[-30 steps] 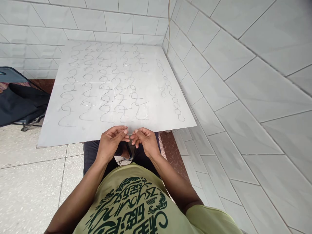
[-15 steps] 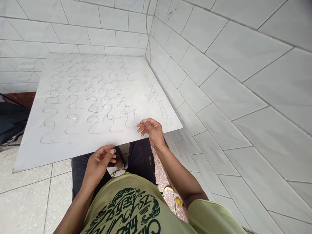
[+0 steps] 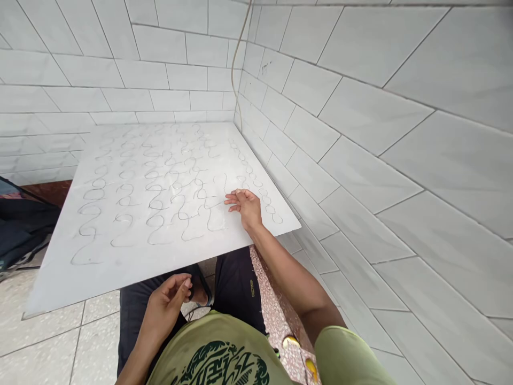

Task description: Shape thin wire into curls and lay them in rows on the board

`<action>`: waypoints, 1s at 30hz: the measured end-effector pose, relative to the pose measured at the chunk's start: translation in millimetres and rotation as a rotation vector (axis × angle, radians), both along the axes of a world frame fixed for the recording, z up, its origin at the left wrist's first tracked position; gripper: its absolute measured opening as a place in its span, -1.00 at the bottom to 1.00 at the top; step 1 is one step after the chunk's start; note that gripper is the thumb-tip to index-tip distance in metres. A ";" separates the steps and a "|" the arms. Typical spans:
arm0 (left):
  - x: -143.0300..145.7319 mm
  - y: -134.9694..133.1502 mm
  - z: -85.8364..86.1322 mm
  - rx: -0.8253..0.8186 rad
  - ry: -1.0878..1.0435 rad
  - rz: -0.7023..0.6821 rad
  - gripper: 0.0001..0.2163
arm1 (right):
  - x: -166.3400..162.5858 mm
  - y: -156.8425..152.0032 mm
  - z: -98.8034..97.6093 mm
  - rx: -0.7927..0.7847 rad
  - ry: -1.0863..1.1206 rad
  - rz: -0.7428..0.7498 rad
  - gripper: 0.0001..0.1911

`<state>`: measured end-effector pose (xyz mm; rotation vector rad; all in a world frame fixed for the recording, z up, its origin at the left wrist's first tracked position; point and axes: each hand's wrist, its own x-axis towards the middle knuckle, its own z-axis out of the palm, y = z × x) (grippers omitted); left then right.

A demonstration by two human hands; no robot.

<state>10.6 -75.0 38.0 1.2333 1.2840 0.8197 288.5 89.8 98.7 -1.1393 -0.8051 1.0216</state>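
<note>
So the squiggly thin wire is laid out in wavy columns across a white board, though it's fine enough that I can't swear it's wire and not a drawn line. The columns run the long way, from the board's near edge toward its far edge, and a separate chain of small loops follows the board's right edge.

Right hand is the nearer one by a long way. It's over the right part of the board, fingers pointing left, with the closest squiggle just beside it on that side. The grip is loose, fingers apart and slightly curled, not clamped on anything I can see. Left hand is down below the board's near edge, well apart from the wire, fingers curled toward the thumb. Can't tell if they're pinching something thin.

Around the board: dark trousers under its near edge, a green printed T-shirt just below those, a white tiled wall past its far and right edges, and a dark bag off its left side.
</note>
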 end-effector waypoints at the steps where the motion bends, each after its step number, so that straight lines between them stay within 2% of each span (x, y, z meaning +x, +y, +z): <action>1: -5.3 -1.6 -8.1 0.004 0.022 0.003 -0.52 | 1.1 14.0 2.8 0.005 0.000 0.002 -0.73; 7: -49.7 -14.6 -59.3 -0.100 0.182 0.142 -0.45 | 0.1 95.7 9.8 -0.048 0.013 0.027 -0.80; 12: -83.7 -21.1 -83.4 -0.173 0.280 0.261 -0.53 | -1.9 156.3 5.3 -0.169 0.032 0.006 -0.81; 16: -93.1 -20.2 -91.1 -0.227 0.267 0.308 -0.57 | -1.9 188.1 2.1 -0.240 0.026 -0.001 -0.79; 21: -95.3 -16.5 -98.8 -0.252 0.262 0.314 -0.54 | 0.1 206.5 2.1 -0.338 -0.015 -0.009 -0.81; 26: -90.8 -12.1 -93.5 -0.283 0.284 0.345 -0.54 | 2.0 207.2 9.1 -0.414 -0.087 0.010 -0.85; 30: -85.5 -9.4 -84.2 -0.289 0.292 0.365 -0.57 | 9.9 192.1 14.3 -0.430 -0.172 0.024 -0.84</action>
